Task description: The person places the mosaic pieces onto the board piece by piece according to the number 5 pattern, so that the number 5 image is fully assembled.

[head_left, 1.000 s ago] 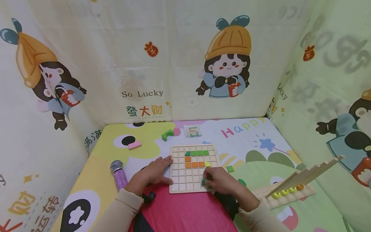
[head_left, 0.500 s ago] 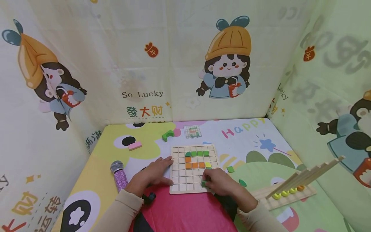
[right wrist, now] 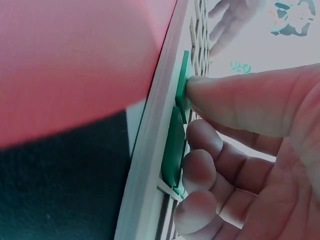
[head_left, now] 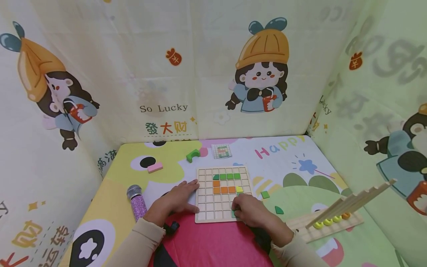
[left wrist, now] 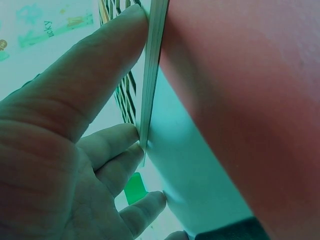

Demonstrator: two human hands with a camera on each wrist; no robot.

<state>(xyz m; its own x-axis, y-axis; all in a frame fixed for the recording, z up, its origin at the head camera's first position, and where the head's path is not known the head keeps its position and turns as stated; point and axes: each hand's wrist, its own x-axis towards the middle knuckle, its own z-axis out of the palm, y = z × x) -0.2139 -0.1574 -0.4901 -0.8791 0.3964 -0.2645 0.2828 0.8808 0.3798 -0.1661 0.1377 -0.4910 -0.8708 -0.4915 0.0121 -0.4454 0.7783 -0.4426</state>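
A wooden grid board (head_left: 210,205) lies before me, with green tiles (head_left: 228,176), orange tiles (head_left: 224,190) and a yellow tile (head_left: 239,189) in its cells. My left hand (head_left: 176,198) holds its fingers spread, with thumb and fingertips touching the board's left edge. Over the lower right cells, my right hand (head_left: 251,210) has its fingers curled and its thumb on a green tile (right wrist: 183,82). In the right wrist view that tile stands slightly tilted at the board's near side. Beside it, partly behind the fingertips, is another green tile (right wrist: 172,147). The cells under the hand are hidden.
Right of the board lie a green square tile (head_left: 265,194) and a green rounded tile (head_left: 279,210), then a wooden rack (head_left: 333,226) with yellow and orange rings. A pattern card (head_left: 221,151), green arch (head_left: 193,155), pink block (head_left: 155,167) and glittery microphone (head_left: 138,204) lie around.
My right hand has shifted slightly left, and the green tile under its thumb has moved slightly down and left at the board's near edge. My left hand stays in place.
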